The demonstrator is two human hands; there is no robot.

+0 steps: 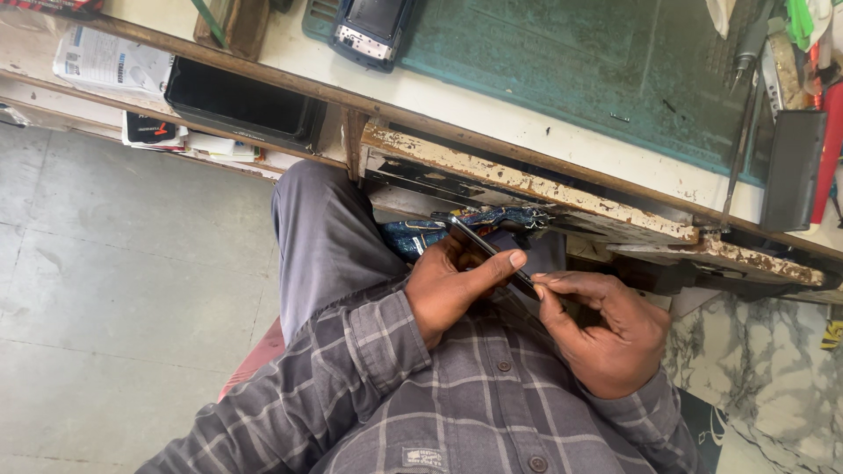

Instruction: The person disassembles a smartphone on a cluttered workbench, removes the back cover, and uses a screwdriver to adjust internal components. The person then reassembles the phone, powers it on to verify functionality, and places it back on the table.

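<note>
My left hand (452, 285) grips a thin dark flat item (479, 244) seen edge-on over my lap, thumb laid along it. My right hand (606, 333) pinches the item's near end between thumb and forefinger. Both hands sit just below the chipped, rusty front edge of a drawer (527, 180). A blue patterned object (421, 233) lies behind my left hand, partly hidden. Grey checked sleeves cover both forearms.
The desk above carries a green cutting mat (571, 61), a blue-framed opened device (369, 26), a black tray (241, 101), a dark grey box (790, 167) and several hand tools (755, 53). Papers (110, 61) lie on a shelf at left. Grey floor tiles (114, 263) fill the left side.
</note>
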